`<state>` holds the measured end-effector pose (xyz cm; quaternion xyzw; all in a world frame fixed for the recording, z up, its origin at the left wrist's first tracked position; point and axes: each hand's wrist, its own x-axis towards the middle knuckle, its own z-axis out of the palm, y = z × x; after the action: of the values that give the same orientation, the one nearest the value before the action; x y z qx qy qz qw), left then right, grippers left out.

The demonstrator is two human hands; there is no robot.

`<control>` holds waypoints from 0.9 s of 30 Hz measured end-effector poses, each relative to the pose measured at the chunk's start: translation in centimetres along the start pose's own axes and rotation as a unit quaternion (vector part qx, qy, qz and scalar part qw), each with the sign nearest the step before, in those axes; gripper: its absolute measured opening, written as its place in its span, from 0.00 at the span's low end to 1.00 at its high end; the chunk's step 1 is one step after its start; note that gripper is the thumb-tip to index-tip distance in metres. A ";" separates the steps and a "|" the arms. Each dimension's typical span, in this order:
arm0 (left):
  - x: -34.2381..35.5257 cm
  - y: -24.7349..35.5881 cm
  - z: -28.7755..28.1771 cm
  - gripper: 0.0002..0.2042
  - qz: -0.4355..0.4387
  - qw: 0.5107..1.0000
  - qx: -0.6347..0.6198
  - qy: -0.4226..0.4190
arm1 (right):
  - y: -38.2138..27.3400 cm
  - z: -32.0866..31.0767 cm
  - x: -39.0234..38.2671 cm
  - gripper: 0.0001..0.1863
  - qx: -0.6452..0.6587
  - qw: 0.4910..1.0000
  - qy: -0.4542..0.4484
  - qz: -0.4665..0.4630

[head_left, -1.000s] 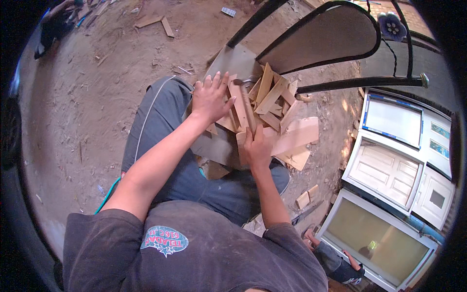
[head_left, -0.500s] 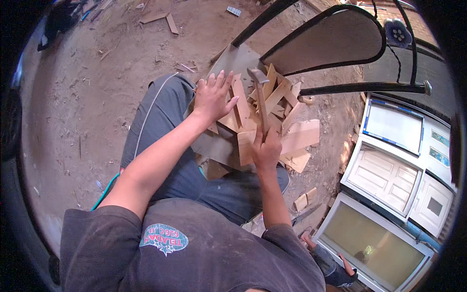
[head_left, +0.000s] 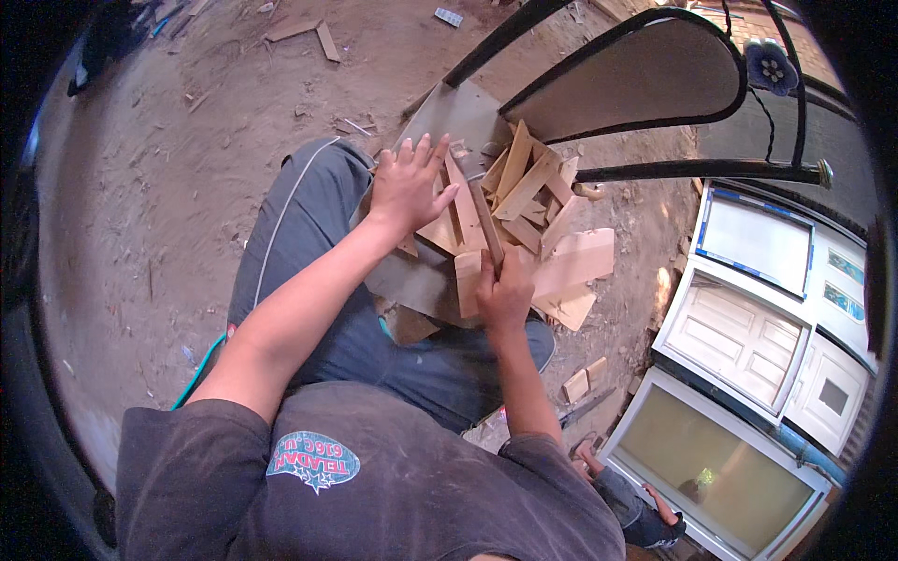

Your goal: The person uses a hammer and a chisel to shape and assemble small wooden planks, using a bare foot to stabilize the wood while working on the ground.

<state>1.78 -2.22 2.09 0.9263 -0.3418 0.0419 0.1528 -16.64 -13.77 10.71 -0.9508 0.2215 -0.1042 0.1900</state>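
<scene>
My right hand (head_left: 506, 292) is wrapped round the wooden handle of a hammer (head_left: 485, 217), whose head is blurred and hard to make out. The handle slants forward over a pile of wood offcuts (head_left: 526, 187). My left hand (head_left: 408, 185) lies with fingers stretched and slightly apart over the near-left part of the pile, next to a narrow wooden piece (head_left: 460, 198). What lies under that palm is hidden. Below the wood is a grey flat board (head_left: 421, 279), close to my bent legs.
Ahead on the right stands a black metal chair frame (head_left: 655, 79) with a padded panel. White framed doors or windows (head_left: 739, 327) lean along the right. Another person (head_left: 636, 505) sits at the lower right. Wood scraps (head_left: 304, 35) lie on the dirt ground.
The hammer has swung down and to the left, from raised with its head plainly visible to low over the wood. My left hand has stayed in place.
</scene>
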 end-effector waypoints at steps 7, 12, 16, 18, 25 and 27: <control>0.0 0.1 -0.2 0.41 -0.002 1.000 0.000 -0.006 | 1.0 1.1 -0.2 0.16 0.185 0.962 -0.070 0.185; 0.0 0.0 0.0 0.41 -0.004 1.000 0.008 -0.002 | -1.9 1.7 -0.7 0.20 0.172 0.962 -0.047 0.206; 0.0 0.2 0.1 0.41 -0.008 1.000 0.013 -0.011 | -2.7 1.2 0.0 0.21 0.205 0.942 -0.089 0.249; 0.0 0.1 0.1 0.41 -0.005 1.000 0.013 -0.008 | -3.1 1.1 -0.3 0.22 0.265 0.937 -0.018 0.225; 0.0 0.2 0.0 0.41 -0.008 0.999 0.011 -0.032 | -3.1 2.3 -0.6 0.20 0.106 0.964 -0.100 0.224; 0.3 0.1 0.1 0.41 -0.004 1.000 0.008 -0.024 | -3.4 2.2 -1.3 0.21 0.153 0.964 -0.029 0.216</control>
<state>1.93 -2.46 2.11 0.9297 -0.3410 0.0212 0.1373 -15.85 -9.69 9.95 -0.8425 0.3973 -0.0658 0.3577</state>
